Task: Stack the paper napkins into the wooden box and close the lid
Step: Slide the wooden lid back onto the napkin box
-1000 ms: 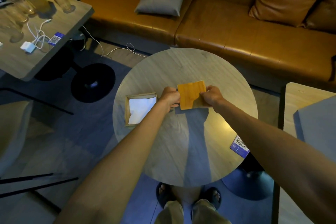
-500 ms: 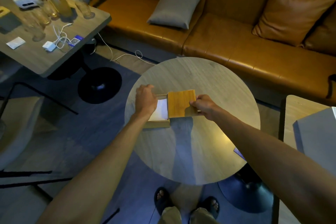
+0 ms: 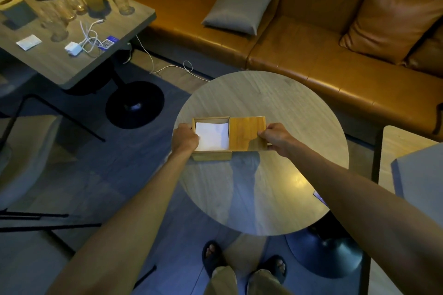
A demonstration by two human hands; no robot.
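A square wooden box [image 3: 211,155] stands near the left edge of the round table [image 3: 263,189]. White paper napkins [image 3: 212,135] lie stacked inside it, uncovered. My left hand [image 3: 185,138] grips the box's left side. The flat wooden lid [image 3: 247,133] lies level just right of the box, its left edge meeting the box's right wall. My right hand [image 3: 273,136] pinches the lid's right edge.
An orange leather sofa [image 3: 311,55] with a grey cushion [image 3: 239,7] runs behind the table. A rectangular table [image 3: 72,64] at upper left holds glasses, a charger and cable. Another table [image 3: 407,151] stands at right. A blue QR card [image 3: 320,196] peeks from under my right forearm.
My left hand let go of the lid and took hold of the box's left side. My right hand carried the lid left until its edge met the box.
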